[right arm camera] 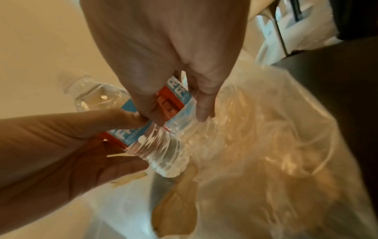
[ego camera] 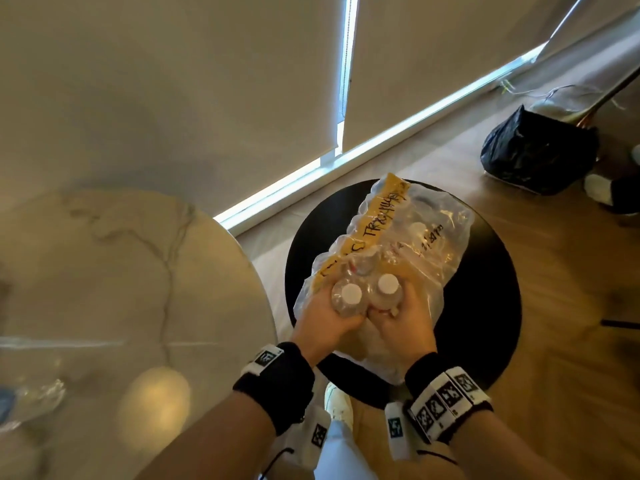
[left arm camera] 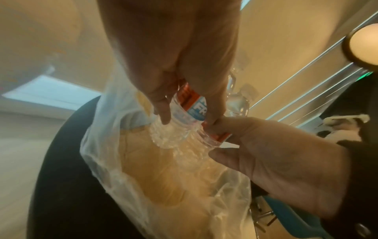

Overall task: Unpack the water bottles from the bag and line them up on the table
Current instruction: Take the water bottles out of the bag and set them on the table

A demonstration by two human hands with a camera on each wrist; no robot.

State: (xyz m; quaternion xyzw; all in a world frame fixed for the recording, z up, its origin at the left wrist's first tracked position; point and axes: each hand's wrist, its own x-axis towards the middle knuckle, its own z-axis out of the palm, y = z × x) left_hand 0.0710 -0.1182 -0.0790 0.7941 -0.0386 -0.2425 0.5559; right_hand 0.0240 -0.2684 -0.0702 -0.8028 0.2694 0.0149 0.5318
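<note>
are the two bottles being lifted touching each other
Touching: the right wrist view shows the left bottle pressed against the right bottle below the labels.

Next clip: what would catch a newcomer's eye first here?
Two hands, left hand and right hand, each grip a bottle: left bottle, right bottle, at the mouth of a clear bag. The bag lies on a black stool, beside a marble table.

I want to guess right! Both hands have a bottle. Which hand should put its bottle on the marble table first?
Probably the left hand. The marble table lies on its side, while the right hand grips its bottle farther away, over the black stool. The left hand's bottle has the shorter trip.
</note>
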